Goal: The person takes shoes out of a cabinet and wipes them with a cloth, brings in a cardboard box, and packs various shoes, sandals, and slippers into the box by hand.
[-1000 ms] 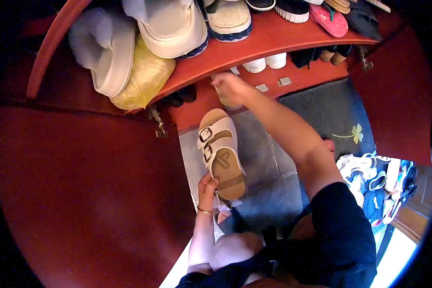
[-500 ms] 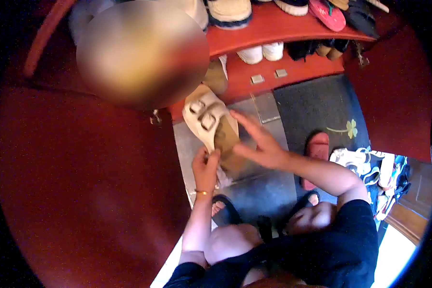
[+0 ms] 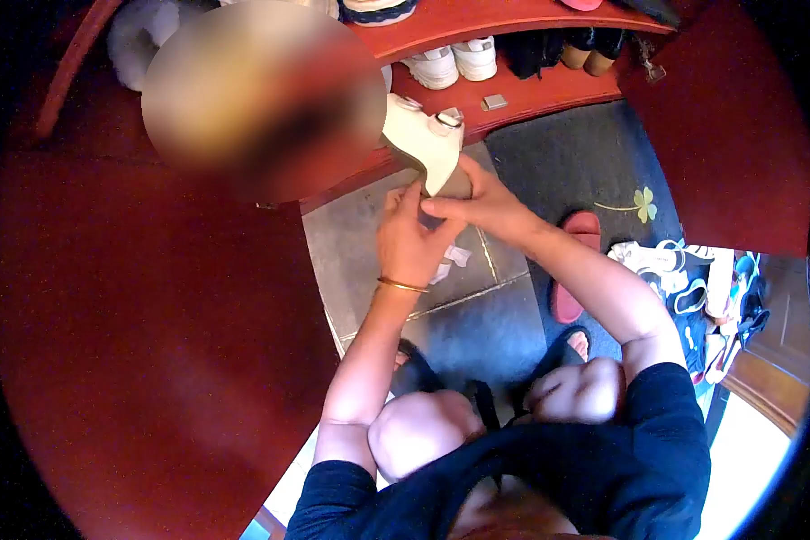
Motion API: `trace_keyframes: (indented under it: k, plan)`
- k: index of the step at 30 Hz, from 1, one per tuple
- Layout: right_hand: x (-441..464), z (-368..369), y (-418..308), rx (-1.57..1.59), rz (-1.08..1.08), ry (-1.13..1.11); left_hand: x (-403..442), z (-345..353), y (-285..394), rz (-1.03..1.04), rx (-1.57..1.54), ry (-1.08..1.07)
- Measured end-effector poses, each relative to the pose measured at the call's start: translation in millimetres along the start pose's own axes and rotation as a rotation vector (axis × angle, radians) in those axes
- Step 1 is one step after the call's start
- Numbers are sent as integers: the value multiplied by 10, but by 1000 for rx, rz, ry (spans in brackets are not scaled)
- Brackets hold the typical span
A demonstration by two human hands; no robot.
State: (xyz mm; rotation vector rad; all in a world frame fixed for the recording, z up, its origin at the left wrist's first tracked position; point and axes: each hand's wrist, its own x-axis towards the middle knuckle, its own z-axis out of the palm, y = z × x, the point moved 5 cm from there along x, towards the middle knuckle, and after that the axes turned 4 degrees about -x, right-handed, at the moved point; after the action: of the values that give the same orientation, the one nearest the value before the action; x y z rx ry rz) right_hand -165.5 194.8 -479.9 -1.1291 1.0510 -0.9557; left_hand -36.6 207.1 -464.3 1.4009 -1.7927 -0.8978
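A cream sandal (image 3: 434,148) with buckled straps is held up in front of the red shelf's lower level, its toe end pointing up and left. My right hand (image 3: 486,200) is closed on the sandal's heel end from the right. Just below and left of that end is my left hand (image 3: 411,229), its fingers bent and a gold bracelet at the wrist. The fingertips meet the sandal's lower end, partly hidden behind it and by each other.
The red shelf (image 3: 549,88) holds white sneakers (image 3: 474,59) and brown-heeled shoes (image 3: 590,56). A red slipper (image 3: 574,270) lies on the dark mat (image 3: 616,162). Many shoes (image 3: 693,292) are piled at right. Red doors (image 3: 153,360) flank the floor. A blurred patch covers the upper left.
The sandal has been lifted up and right toward the shelf and turned. My right hand, open and apart before, has closed on its heel end. The view has shifted.
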Motion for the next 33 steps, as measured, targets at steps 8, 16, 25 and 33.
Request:
trace_keyframes:
  k: [8,16,25,33]
  plan:
    - [81,30,-168,-432,-196,423,285,117,-408,-211,-1005,-191]
    - [27,128,-186,212,-238,374,322,-92,-448,-115,-994,-207]
    - [162,76,26,42,73,134,228,-163,-27,67,217,-2]
    - [43,-388,282,309,229,209,194,-228,380,289,0,47]
